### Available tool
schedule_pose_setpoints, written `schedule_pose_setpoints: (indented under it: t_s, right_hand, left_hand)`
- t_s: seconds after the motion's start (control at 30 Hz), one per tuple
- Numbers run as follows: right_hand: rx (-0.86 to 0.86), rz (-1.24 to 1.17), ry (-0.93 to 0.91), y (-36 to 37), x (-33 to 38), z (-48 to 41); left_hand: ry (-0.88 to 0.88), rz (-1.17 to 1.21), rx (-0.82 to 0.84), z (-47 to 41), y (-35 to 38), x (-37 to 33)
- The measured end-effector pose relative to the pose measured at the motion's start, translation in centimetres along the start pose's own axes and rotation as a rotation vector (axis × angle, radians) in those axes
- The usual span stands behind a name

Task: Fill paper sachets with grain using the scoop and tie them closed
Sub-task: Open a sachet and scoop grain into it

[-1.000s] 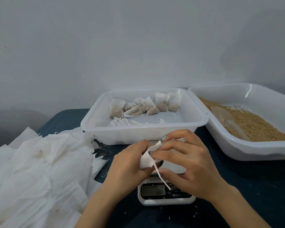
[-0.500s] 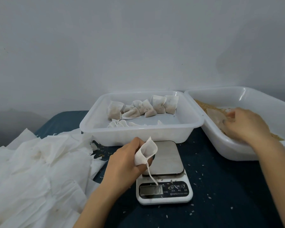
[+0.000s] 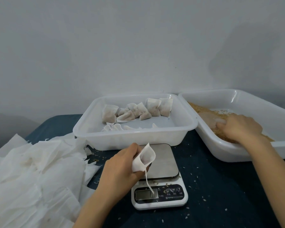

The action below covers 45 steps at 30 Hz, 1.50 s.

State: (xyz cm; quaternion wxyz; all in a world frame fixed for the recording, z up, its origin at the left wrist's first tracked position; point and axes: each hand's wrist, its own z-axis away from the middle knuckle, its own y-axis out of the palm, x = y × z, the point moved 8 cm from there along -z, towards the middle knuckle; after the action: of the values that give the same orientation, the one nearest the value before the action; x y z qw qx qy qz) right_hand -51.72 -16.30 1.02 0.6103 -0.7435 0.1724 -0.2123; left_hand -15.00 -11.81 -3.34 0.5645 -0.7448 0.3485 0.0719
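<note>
My left hand point(image 3: 122, 168) pinches an empty white paper sachet point(image 3: 144, 157) with its mouth held open, over the left edge of the kitchen scale point(image 3: 160, 176). The sachet's drawstring point(image 3: 148, 183) dangles down onto the scale's display. My right hand point(image 3: 240, 128) is down in the right-hand tub point(image 3: 253, 102), resting on the brown grain point(image 3: 220, 127) and closed on the translucent scoop point(image 3: 209, 119), which lies half buried in the grain.
A white tub point(image 3: 138, 137) behind the scale holds several filled, tied sachets point(image 3: 138, 111). A loose heap of empty paper sachets point(image 3: 33, 175) covers the left of the dark blue table. Stray grains are scattered around the scale.
My right hand let go of the sachet, reached right into the grain tub and took hold of the scoop. My left hand kept the open sachet over the scale.
</note>
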Motion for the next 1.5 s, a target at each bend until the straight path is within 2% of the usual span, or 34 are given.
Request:
schedule_pose_setpoints:
  t_s: [0.1, 0.2, 0.27, 0.37, 0.43, 0.5, 0.67, 0.83, 0.97, 1.1, 1.27, 1.5]
  right_hand:
    - [-0.008, -0.056, 0.096, -0.4, -0.5, -0.9]
    - [-0.059, 0.081, 0.131, -0.9, -0.7, -1.5]
    - [-0.038, 0.207, 0.106, -0.8, -0.2, -1.4]
    - [-0.038, 0.285, -0.052, -0.2, 1.1, -1.3]
    - [-0.056, 0.232, -0.141, 0.2, 1.6, -1.2]
    - [-0.050, 0.100, -0.148, 0.4, 1.4, -1.1]
    - [0.010, -0.197, -0.026, 1.2, -0.2, -1.7]
    - [0.039, -0.305, 0.080, 1.3, -1.7, -1.6]
    - [0.070, -0.370, 0.109, 1.6, -1.9, -1.7]
    - [-0.012, -0.454, 0.102, 0.9, -1.8, -1.9]
    - [-0.094, -0.423, 0.107, 0.0, -2.3, -1.9]
    - [-0.257, -0.430, -0.088, -1.9, -0.7, -0.7]
  left_hand:
    - [0.008, -0.005, -0.002, 0.0, 0.0, 0.0]
    - [0.012, -0.006, -0.001, 0.1, -0.1, -0.1]
    - [0.011, -0.009, -0.001, 0.1, -0.1, -0.1]
    - [0.009, -0.004, 0.003, 0.1, -0.1, -0.1]
    - [0.010, -0.011, 0.008, 0.1, 0.0, -0.1]
    - [0.012, -0.023, 0.004, 0.1, -0.1, -0.2]
    - [0.006, -0.025, -0.009, 0.1, -0.3, -0.1]
    - [-0.050, -0.003, -0.026, -0.1, -0.3, 0.7]
    - [-0.116, 0.143, -0.036, -0.2, -0.4, 1.3]
    - [-0.136, 0.296, -0.064, -0.3, -0.7, 1.2]
    - [-0.170, 0.348, -0.056, -0.4, -0.6, 1.3]
    - [-0.166, 0.361, -0.047, -0.4, -0.5, 1.2]
